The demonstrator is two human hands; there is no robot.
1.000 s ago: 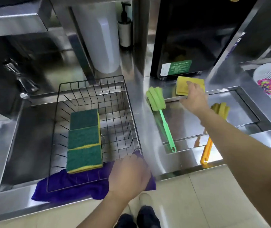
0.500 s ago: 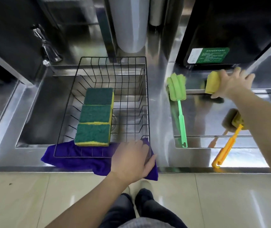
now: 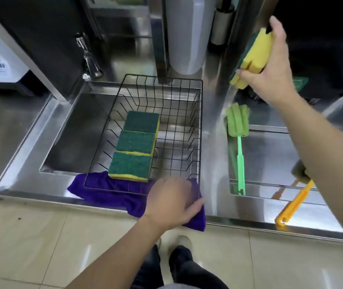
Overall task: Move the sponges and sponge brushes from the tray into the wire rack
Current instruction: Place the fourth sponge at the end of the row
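Note:
A black wire rack [image 3: 200, 130] sits over the sink and holds three green-topped yellow sponges [image 3: 135, 146] in a row. My left hand [image 3: 171, 200] rests on the rack's front right corner, gripping it. My right hand [image 3: 270, 65] is raised above the counter, holding a yellow sponge [image 3: 253, 57] with a green back. Below it, a green sponge brush [image 3: 238, 130] lies along the left side of the steel tray [image 3: 270, 155]. An orange sponge brush [image 3: 293, 207] lies at the tray's front right, its head partly hidden by my right arm.
A purple cloth [image 3: 108, 190] lies under the rack's front edge and hangs over the counter. A tap [image 3: 89, 59] stands behind the sink at left. A white cylinder [image 3: 186, 34] and a dark appliance [image 3: 322, 38] stand at the back. Tiled floor and my feet are below.
My right hand has lifted the yellow sponge off the back of the tray and raised it up. My left hand has stayed on the rack's corner.

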